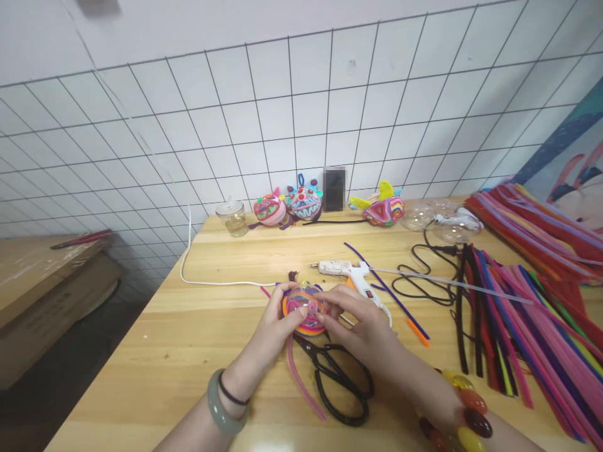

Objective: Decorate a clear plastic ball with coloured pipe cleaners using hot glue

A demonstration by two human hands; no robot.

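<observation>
A ball covered in colourful pipe cleaners [306,323], with orange, pink, yellow and purple bands, is between my hands above the table. My left hand [277,320] is closed around its left side, thumb on the front. The fingers of my right hand [353,314] pinch at the ball's right front, on a pink pipe cleaner pressed to its surface; the fingertips partly hide it. A loose pink pipe cleaner end [304,389] hangs from under the ball onto the table. Black-handled scissors [346,383] lie just below, their blades partly under the ball.
Behind my right hand lies a white glue gun [342,269] with a glue stick [452,282]. Bundles of pipe cleaners [522,314] cover the right side. Decorated balls [305,202], a phone [334,190], a glass cup [233,220] and clear plastic balls [419,218] stand along the wall.
</observation>
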